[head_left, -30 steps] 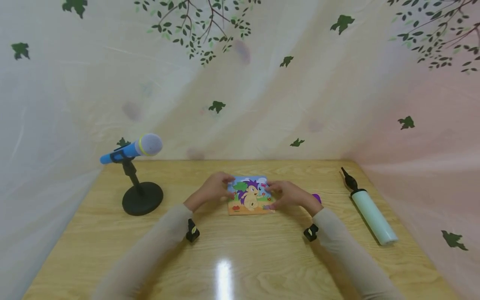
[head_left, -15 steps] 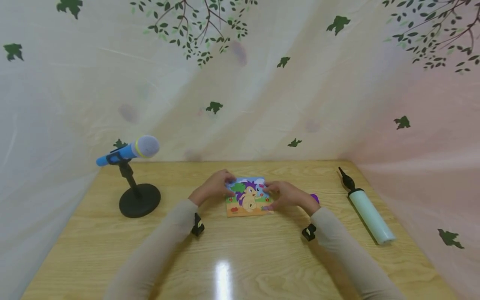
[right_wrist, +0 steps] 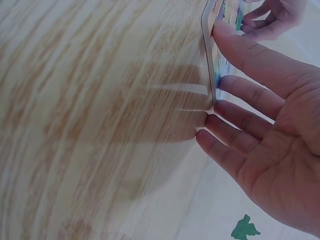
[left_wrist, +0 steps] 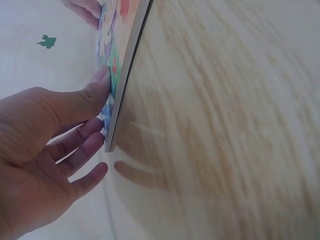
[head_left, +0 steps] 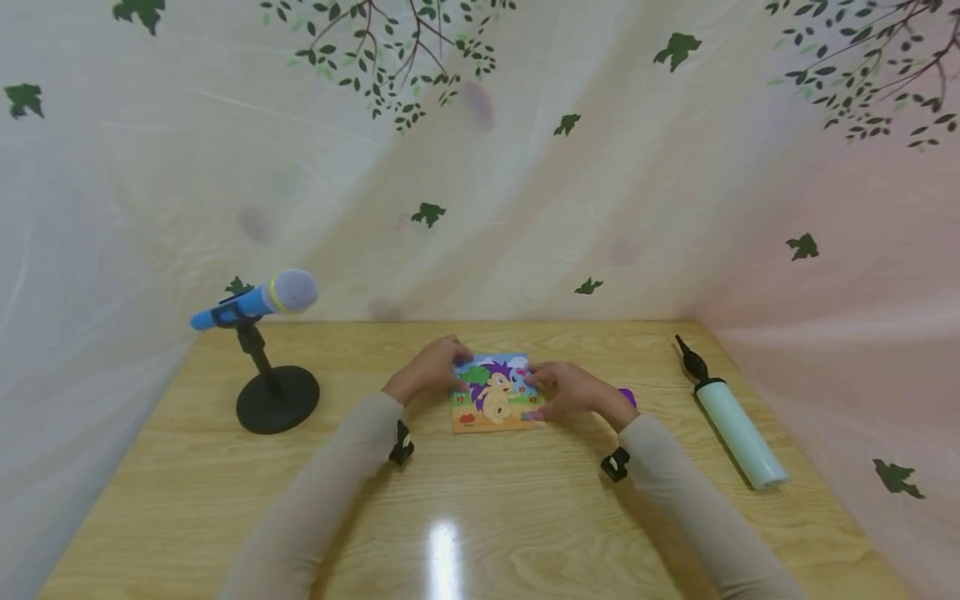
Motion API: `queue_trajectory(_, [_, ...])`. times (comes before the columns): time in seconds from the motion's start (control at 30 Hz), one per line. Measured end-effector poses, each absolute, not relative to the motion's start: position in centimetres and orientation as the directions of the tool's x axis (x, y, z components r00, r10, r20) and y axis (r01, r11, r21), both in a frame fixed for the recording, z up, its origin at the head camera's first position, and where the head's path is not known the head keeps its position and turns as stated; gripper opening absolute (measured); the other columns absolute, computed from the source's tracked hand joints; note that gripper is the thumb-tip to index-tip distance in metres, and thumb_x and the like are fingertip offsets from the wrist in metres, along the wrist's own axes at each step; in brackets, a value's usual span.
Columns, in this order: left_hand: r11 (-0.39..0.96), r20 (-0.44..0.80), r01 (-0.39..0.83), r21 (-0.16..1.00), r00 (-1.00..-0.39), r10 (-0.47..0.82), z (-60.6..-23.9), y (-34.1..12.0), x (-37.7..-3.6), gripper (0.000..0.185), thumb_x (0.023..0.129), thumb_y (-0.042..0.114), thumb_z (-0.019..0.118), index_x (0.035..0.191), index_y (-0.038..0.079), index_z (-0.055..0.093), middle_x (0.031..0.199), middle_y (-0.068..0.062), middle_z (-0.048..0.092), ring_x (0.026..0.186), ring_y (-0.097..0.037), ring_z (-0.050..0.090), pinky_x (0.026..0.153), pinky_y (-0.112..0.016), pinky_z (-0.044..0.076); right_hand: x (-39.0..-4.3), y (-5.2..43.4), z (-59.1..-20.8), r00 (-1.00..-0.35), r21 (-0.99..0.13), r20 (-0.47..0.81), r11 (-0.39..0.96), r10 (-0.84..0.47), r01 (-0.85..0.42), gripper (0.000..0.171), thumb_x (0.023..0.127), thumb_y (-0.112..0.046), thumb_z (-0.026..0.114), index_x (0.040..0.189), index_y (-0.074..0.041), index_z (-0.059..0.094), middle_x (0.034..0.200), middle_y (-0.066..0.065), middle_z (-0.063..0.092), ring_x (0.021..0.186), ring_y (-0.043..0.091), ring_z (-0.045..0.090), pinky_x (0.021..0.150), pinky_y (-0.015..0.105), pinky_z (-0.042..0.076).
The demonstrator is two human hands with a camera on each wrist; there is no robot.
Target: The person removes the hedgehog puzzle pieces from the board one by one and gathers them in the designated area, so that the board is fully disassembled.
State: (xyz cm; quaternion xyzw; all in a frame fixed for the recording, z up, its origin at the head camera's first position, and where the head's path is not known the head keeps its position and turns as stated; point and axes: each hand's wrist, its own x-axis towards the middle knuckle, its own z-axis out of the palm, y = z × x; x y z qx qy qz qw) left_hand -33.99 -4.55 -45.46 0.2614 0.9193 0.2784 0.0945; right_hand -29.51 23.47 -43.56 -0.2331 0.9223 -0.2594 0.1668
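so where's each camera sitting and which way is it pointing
Head: worn on the head, looking forward and down at the table; both sleeves, left hand and right hand flank the puzzle board.
Left wrist: low beside the left hand, facing the board's edge; its thumb rests on the picture face.
Right wrist: low beside the right hand, facing the opposite edge.
Shared: each wrist view catches the other hand's fingers.

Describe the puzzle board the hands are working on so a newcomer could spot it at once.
On the wooden table, look at the middle, between the microphone stand on the left and the pale air pump on the right. The puzzle board lies flat there, the left hand and right hand touching its sides. It alone is flat, square and brightly pictured, showing a purple-spined cartoon hedgehog.
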Motion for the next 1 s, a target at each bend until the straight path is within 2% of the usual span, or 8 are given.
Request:
queue_trajectory(0.6, [0.722, -0.025, 0.463, 0.514, -0.833, 0.552, -45.0, -4.3, -33.9, 0.054, 0.076, 0.015, 0.089, 0.122, -0.002, 0.067, 0.115, -0.014, 0.061, 0.112, -0.030, 0.058, 0.107, -0.044, 0.048, -29.5, 23.5, -43.5, -0.822, -0.539, -0.172, 0.751, -0.543, -0.383, 0.064, 0.081, -0.019, 0.087, 0.135, 0.003, 0.062, 0.157, 0.023, 0.043, 0.146, 0.049, 0.035, 0.121, 0.060, 0.027])
queue_trajectory(0.83, [0.692, -0.025, 0.463, 0.553, -0.821, 0.570, -45.5, -4.8, -34.4, 0.053, 0.077, 0.018, 0.089, 0.122, 0.001, 0.066, 0.116, -0.014, 0.057, 0.113, -0.029, 0.053, 0.107, -0.045, 0.046, -29.5, 23.6, -43.6, -0.826, -0.552, -0.176, 0.749, -0.535, -0.368, 0.065, 0.081, -0.022, 0.087, 0.135, 0.002, 0.062, 0.157, 0.023, 0.043, 0.146, 0.048, 0.036, 0.120, 0.060, 0.028])
queue_trajectory(1.0, [0.701, -0.040, 0.476, 0.531, -0.812, 0.582, -45.5, -5.2, -34.7, 0.048, 0.080, 0.023, 0.086, 0.121, 0.005, 0.066, 0.121, -0.012, 0.056, 0.117, -0.030, 0.051, 0.109, -0.049, 0.042, -29.3, 23.4, -43.5, -0.831, -0.561, -0.183, 0.750, -0.526, -0.351, 0.065, 0.080, -0.020, 0.087, 0.136, 0.002, 0.062, 0.158, 0.022, 0.042, 0.147, 0.048, 0.034, 0.121, 0.060, 0.026])
